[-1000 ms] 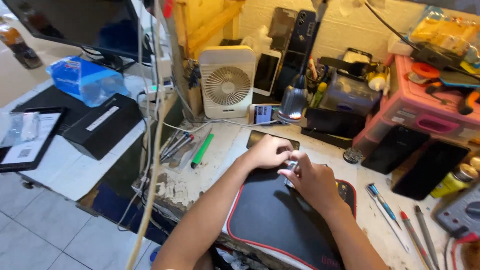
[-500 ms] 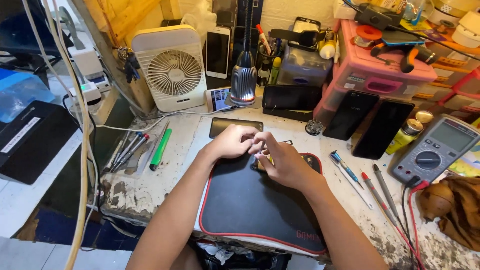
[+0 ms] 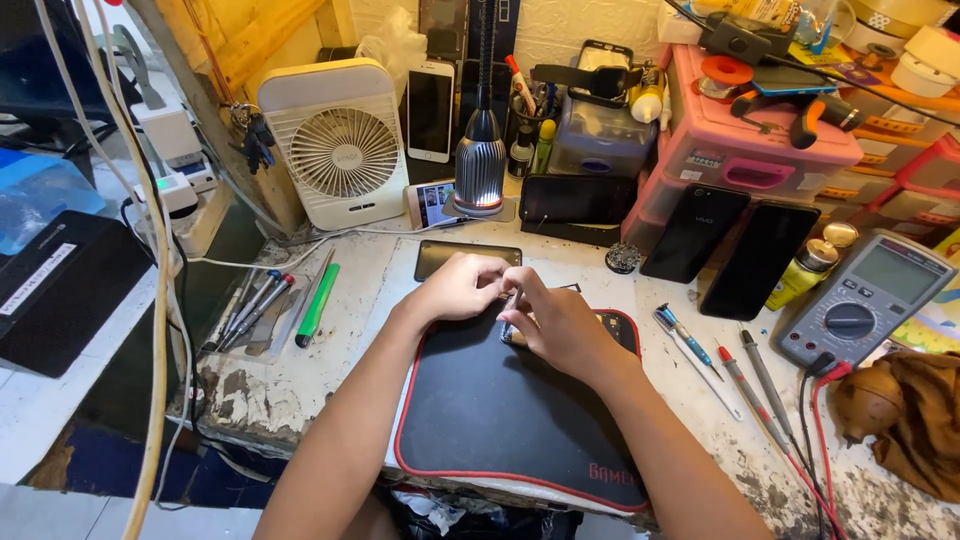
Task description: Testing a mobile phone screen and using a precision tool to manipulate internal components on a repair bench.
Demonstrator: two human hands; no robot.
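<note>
My left hand (image 3: 462, 287) and my right hand (image 3: 558, 322) meet at the far edge of a black mat with red trim (image 3: 500, 415). Together their fingers pinch a thin metal tool (image 3: 512, 298) over a small device (image 3: 520, 335) that lies on the mat, mostly hidden under my right hand. A dark phone (image 3: 467, 257) lies face up on the bench just beyond my hands.
A white desk fan (image 3: 340, 145) and a lamp base (image 3: 481, 170) stand behind. Pink drawers (image 3: 745, 165), two black phones (image 3: 730, 245), a multimeter (image 3: 865, 300) with probes (image 3: 760, 385), a screwdriver (image 3: 685, 335) sit right. A green pen (image 3: 318, 305) and tools (image 3: 250, 305) lie left.
The view has swung right and downward, bringing the multimeter and pink drawers into sight. Both hands stay together at the mat's far edge on the small device.
</note>
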